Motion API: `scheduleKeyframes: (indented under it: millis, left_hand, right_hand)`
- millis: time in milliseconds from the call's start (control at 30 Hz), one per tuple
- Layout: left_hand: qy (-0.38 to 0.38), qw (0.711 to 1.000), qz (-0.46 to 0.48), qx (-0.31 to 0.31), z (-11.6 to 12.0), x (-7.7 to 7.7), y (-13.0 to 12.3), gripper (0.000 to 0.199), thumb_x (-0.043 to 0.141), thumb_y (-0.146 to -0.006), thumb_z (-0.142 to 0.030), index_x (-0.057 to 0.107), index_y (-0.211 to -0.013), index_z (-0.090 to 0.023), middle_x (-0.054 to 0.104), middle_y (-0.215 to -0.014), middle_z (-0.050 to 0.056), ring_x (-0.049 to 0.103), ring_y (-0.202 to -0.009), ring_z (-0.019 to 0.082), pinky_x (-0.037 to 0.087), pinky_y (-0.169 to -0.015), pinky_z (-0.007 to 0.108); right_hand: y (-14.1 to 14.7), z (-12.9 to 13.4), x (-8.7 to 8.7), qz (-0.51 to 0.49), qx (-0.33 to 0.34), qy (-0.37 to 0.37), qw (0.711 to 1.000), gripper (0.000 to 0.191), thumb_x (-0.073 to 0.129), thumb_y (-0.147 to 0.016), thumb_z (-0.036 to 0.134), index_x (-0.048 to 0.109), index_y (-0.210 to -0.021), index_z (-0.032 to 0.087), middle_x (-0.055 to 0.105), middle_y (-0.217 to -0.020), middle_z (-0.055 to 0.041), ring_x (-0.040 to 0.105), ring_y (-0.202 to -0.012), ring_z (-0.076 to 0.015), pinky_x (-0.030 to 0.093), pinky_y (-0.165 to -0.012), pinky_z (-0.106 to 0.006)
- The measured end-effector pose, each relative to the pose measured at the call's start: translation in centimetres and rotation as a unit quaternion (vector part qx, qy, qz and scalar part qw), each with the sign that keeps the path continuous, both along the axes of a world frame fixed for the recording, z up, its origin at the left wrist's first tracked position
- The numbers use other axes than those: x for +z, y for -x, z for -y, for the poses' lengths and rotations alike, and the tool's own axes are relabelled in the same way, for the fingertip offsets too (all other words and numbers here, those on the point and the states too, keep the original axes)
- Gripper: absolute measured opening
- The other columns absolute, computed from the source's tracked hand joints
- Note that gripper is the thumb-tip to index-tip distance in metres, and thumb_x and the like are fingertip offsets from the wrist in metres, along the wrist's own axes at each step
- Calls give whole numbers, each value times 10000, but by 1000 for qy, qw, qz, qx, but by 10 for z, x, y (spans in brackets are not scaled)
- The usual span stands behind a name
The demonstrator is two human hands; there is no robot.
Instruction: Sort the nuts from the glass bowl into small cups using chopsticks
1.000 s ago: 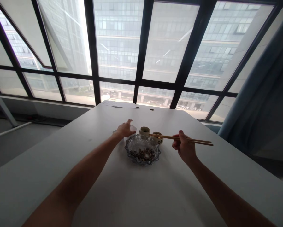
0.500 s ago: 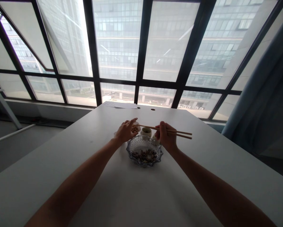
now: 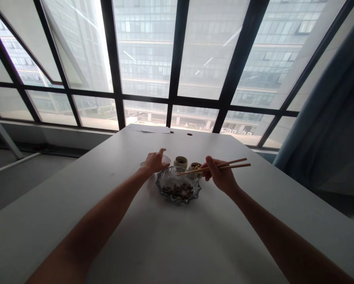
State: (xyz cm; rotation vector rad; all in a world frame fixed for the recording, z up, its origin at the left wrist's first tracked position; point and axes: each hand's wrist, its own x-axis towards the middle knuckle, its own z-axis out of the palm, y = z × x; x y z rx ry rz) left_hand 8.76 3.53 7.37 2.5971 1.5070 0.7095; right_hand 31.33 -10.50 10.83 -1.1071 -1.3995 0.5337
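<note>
My left hand [image 3: 154,161] is around a pale translucent bowl [image 3: 166,159], with the thumb and index finger on either side of it; the bowl's contents are hidden. My right hand [image 3: 221,173] grips a pair of wooden chopsticks [image 3: 236,163], tips pointing left above the far side of a scalloped glass bowl [image 3: 178,202]. Dark seeds, which look like sunflower seeds [image 3: 179,191], lie in that glass bowl. Behind it stands a small cream cup [image 3: 180,162] with a dark inside. A second cup [image 3: 194,171], holding light-coloured nuts, sits beside it, partly behind the chopsticks.
All this stands on a wide white table [image 3: 165,236]. Another translucent edge [image 3: 142,163] shows just left of my left hand. Paper sheets [image 3: 148,129] and a round hole [image 3: 189,134] are at the table's far end, before the windows. A blue curtain [image 3: 321,106] hangs at right.
My right hand with the chopsticks has moved right and slightly down, uncovering the cup of nuts. My left hand has shifted slightly left, and the nuts in its bowl no longer show.
</note>
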Motion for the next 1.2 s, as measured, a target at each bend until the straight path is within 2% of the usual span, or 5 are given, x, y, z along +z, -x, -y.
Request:
scheduleKeyframes:
  millis: [267, 500, 700, 967, 1200]
  left_hand:
    - [-12, 1000, 6, 5, 1, 0, 13, 644, 588, -879, -541, 449, -1386, -169, 660, -1276, 172, 614, -1198, 343, 431, -1036, 469]
    - [-53, 992, 106, 32, 21, -33, 64, 641, 604, -854, -578, 471, -1352, -197, 582, -1381, 152, 548, -1276, 326, 443, -1060, 497]
    - [18, 980, 185, 75, 22, -61, 70, 824, 725, -754, -538, 376, -1407, -176, 590, -1358, 173, 586, -1244, 304, 488, -1025, 441]
    - [24, 976, 207, 59, 25, -60, 67, 785, 758, -720, -415, 415, -1386, -181, 697, -1172, 104, 667, -1095, 273, 544, -920, 394]
    - [-4, 979, 200, 42, 25, -64, 63, 684, 770, -701, -396, 500, -1303, -214, 691, -1159, 84, 667, -1066, 258, 543, -947, 388]
  right_hand:
    - [4, 10, -18, 60, 58, 53, 995, 540, 607, -822, 685, 668, -632, 183, 622, -477, -19, 554, -379, -123, 423, -353, -213]
    - [8, 9, -26, 73, 73, 40, 994, 502, 627, -827, 663, 678, -647, 197, 624, -468, -16, 549, -357, -127, 418, -331, -220]
    - [-6, -3, -34, -96, -22, 75, 992, 560, 668, -749, 708, 669, -622, 163, 611, -425, -34, 520, -307, -125, 426, -298, -225]
    - [-30, -26, -57, -304, -59, 138, 941, 413, 716, -786, 532, 619, -621, 166, 606, -438, -36, 545, -361, -120, 446, -300, -199]
    - [0, 2, -35, -87, -72, -44, 993, 524, 601, -836, 671, 678, -660, 183, 635, -480, -37, 548, -351, -129, 461, -355, -251]
